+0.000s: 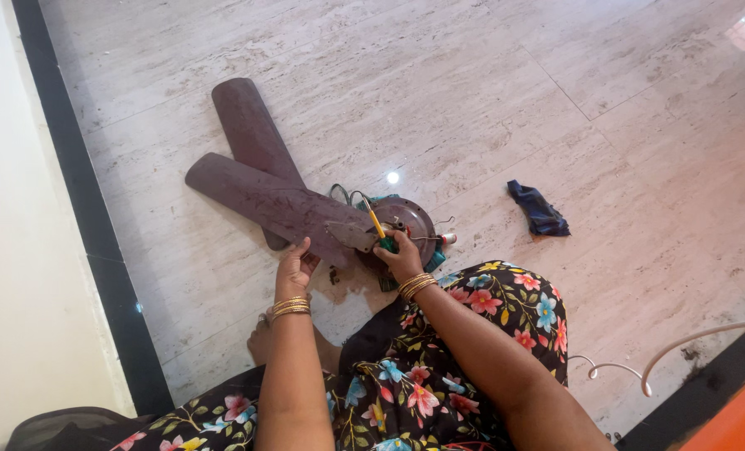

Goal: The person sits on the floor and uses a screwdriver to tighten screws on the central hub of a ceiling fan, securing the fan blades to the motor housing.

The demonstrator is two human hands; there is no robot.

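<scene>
On the pale marble-look floor point(489, 92), a dismantled ceiling fan is laid out, its round motor housing point(412, 219) just ahead of the seated person's knees. The nearer brown fan blade point(268, 198) is pressed at its edge by the left hand point(294, 269), fingers spread flat. A yellow-shafted screwdriver point(376, 222) with a green handle is gripped in the closed right hand point(401, 257), its tip apparently set at the blade bracket. A dark blue cloth point(538, 209) lies well apart.

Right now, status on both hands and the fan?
Left hand pressing fan blade flat. Right hand gripping screwdriver, tip at motor hub. Loose wires beside hub; nothing blocking.
</scene>
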